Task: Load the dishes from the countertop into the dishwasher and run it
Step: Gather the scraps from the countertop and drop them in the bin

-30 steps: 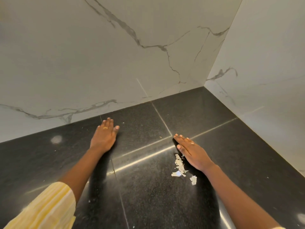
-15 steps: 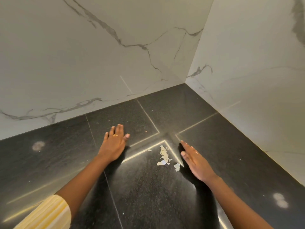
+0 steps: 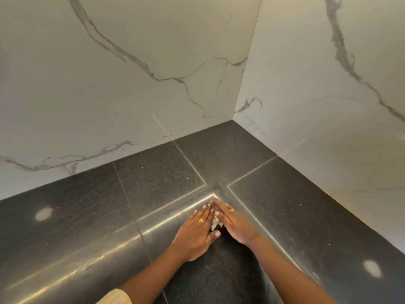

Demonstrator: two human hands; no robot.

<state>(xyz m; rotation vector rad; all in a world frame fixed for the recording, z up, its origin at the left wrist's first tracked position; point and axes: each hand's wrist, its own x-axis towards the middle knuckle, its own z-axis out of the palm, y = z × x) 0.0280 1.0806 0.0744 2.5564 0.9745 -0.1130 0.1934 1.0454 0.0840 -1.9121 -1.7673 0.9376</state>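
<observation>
- Black speckled stone makes up the table (image 3: 153,181), which runs into a corner of white veined marble wall (image 3: 109,84) at about 1 o'clock from my hands.
- My left hand (image 3: 197,229) lies flat with its fingers together, palm down, and a gold ring (image 3: 201,220) shows on one finger.
- My right hand (image 3: 234,224) lies the same way, flat and angled inward, so that the two sets of fingertips meet at 12 o'clock and form a wedge.
- A small heap of pale scraps (image 3: 215,224) sits pinched in the narrow gap between the two hands, touching both; neither hand is nearer.
- The heap's long axis runs roughly from 12 to 6 o'clock, along the gap.
- I judge this a clean-up step: the scraps look gathered for scooping, which calls for one hand to cup beneath while the other sweeps them toward 6 o'clock.
- No dishes and no dishwasher are in view, so I cannot tell where they lie from here.
- A yellow striped sleeve (image 3: 114,297) shows at my left arm near 7 o'clock.
- I see no brand, label or writing anywhere.
</observation>
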